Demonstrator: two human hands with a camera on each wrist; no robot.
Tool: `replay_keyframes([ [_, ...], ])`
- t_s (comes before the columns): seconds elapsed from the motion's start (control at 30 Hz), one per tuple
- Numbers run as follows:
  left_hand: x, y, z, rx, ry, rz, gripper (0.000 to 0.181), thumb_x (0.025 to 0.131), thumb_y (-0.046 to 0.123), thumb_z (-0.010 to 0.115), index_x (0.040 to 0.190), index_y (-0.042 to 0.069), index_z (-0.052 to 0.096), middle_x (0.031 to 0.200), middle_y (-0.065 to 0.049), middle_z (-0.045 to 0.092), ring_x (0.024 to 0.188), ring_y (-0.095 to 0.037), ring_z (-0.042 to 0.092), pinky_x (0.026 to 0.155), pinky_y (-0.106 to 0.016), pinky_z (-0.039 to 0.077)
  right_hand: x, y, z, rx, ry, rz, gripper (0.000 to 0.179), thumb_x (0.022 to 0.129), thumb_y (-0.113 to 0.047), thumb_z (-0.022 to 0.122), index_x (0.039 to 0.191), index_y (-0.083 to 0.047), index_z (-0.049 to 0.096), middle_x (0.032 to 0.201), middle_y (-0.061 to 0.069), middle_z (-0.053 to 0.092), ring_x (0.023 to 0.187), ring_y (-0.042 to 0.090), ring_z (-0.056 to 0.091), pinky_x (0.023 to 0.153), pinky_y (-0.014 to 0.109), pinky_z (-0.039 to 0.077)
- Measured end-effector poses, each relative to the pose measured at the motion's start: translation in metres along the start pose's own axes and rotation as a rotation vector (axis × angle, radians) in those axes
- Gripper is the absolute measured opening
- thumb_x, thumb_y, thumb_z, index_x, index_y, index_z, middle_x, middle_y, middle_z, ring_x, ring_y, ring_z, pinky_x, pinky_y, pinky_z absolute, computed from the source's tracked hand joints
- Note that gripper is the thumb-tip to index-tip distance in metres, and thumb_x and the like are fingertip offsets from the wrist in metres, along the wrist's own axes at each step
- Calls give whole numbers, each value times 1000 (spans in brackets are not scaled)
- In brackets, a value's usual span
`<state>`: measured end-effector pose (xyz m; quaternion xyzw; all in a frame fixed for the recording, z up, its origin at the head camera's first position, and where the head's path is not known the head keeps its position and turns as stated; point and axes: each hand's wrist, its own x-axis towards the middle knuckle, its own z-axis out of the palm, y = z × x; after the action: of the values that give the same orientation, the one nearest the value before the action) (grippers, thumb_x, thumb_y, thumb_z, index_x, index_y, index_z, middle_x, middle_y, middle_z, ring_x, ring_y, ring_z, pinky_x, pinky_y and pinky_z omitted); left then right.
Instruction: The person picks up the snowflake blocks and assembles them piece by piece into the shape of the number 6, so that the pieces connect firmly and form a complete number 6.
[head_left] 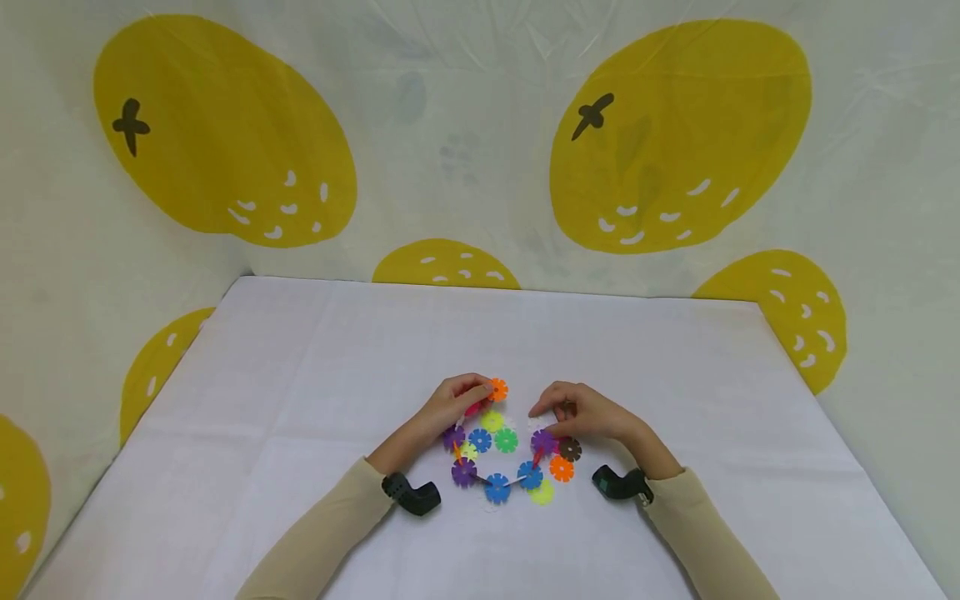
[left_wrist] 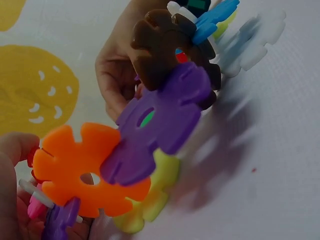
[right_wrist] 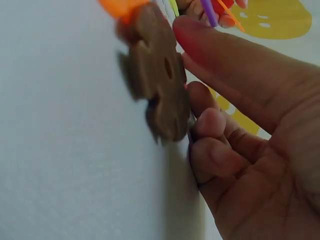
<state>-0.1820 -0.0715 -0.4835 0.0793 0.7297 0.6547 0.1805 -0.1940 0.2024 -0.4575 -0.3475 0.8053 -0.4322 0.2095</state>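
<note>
Slotted, flower-shaped plastic discs are joined into a curved chain, with a blue disc (head_left: 497,488) at its near side. My left hand (head_left: 448,406) pinches the chain's left end, by an orange disc (head_left: 498,389) and a red one. At the other end, my right hand (head_left: 588,412) has its thumb by a purple disc (head_left: 543,442), index finger stretched left. Whether it grips that disc is hidden. The right wrist view shows a brown disc (right_wrist: 167,80) beside its curled fingers. Chained purple (left_wrist: 172,120) and orange discs (left_wrist: 65,160) fill the left wrist view.
Loose discs lie inside the curve, among them a green one (head_left: 506,440) and a blue one (head_left: 480,440). Outside it on the right are another orange disc (head_left: 561,468) and a yellow one (head_left: 542,492). A white cloth (head_left: 300,358) covers the table.
</note>
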Motion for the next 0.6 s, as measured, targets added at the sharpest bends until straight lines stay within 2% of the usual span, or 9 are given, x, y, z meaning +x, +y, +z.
replay_keyframes([
  [0.1,0,0,0,8,7,5,30,97,29,60,113,4,67,98,0,68,92,-12,59,96,-30,45,1,1,2,-18,21,-9,23,83,-5,76,106,0,72,98,14,61,66,12,46,59,17,40],
  [0.37,-1,-2,0,37,3,61,27,93,21,65,112,2,66,91,1,64,87,-14,54,82,-27,44,2,2,5,-47,60,23,19,83,-6,76,101,-3,70,86,9,58,64,12,44,58,18,39],
  [0.5,-2,-1,1,36,31,58,28,96,23,61,112,2,68,98,-1,67,93,-14,55,89,-29,45,2,1,5,-39,70,73,18,83,-12,77,97,-7,68,74,2,53,64,11,44,57,20,38],
  [0.6,-2,-1,1,21,52,61,30,98,25,57,111,1,69,103,-2,68,96,-12,56,94,-30,45,2,0,5,-14,81,105,17,83,-15,78,95,-9,68,74,0,56,65,12,48,58,20,41],
])
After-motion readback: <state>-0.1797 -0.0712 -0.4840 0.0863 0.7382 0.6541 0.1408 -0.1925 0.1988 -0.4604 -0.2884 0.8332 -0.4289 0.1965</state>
